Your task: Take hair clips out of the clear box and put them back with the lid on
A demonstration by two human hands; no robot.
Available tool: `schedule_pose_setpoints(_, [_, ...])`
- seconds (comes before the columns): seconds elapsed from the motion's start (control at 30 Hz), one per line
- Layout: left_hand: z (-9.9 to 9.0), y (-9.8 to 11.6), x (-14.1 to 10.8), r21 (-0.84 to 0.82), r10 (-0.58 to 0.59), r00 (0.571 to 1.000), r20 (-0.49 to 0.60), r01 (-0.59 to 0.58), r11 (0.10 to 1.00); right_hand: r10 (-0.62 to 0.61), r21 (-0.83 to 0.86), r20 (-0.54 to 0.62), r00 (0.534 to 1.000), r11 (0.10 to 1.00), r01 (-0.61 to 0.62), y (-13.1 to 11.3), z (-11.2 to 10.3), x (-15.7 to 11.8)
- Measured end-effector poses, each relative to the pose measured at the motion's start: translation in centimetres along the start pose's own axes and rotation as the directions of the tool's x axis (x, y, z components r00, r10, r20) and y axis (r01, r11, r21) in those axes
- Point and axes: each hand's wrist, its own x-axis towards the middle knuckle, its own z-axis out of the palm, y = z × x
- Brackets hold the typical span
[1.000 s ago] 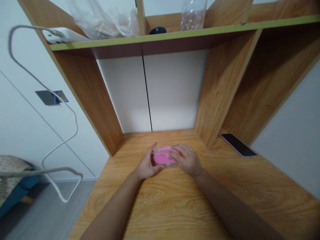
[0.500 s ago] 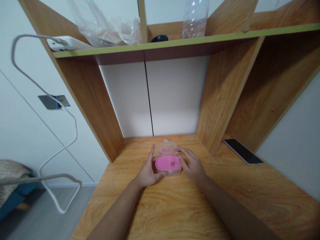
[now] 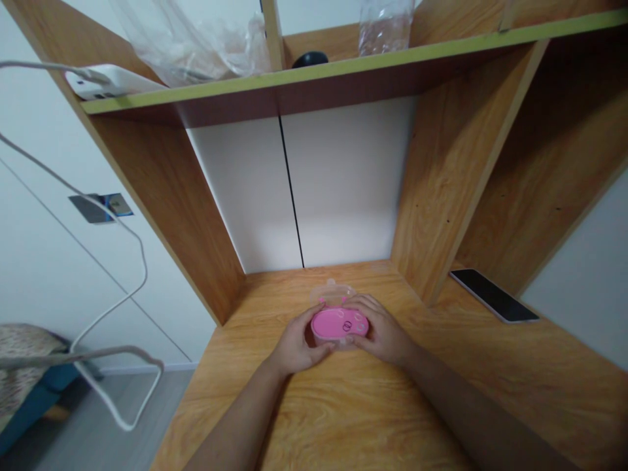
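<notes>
A pink oval box with small round marks on its top is between my hands, above a clear base on the wooden desk. My left hand grips its left end, thumb at the front and fingers behind. Around the right end my right hand is wrapped, thumb on the front edge. Behind the box lies a clear lid with pink parts, partly hidden by the box and my right fingers.
A dark-screened tablet or phone lies on the desk at right. The shelf above holds a power strip, plastic bag, black object and clear bottle. A white cable hangs at left.
My right hand has closed around the pink box's right end, and my left hand has closed in on its left end. The pink box appears raised from the clear base. The camera view has shifted.
</notes>
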Motion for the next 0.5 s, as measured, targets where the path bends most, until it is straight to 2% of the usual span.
schedule_pose_setpoints(0.3, [0.35,0.04,-0.21,0.228,0.004,1.0,-0.02,0.0,0.974,0.012,-0.024,-0.063,0.998,1.0,-0.013,0.1,0.59,-0.09])
schedule_pose_setpoints(0.43, [0.58,0.02,-0.11,0.229,-0.034,0.997,-0.069,0.049,0.972,0.04,-0.004,-0.125,0.991,0.999,-0.041,0.35,0.78,-0.12])
schedule_pose_setpoints(0.5, [0.62,-0.02,0.01,0.219,-0.068,0.991,-0.111,0.092,0.971,0.121,0.027,-0.197,0.973,0.993,-0.118,0.73,0.95,-0.13])
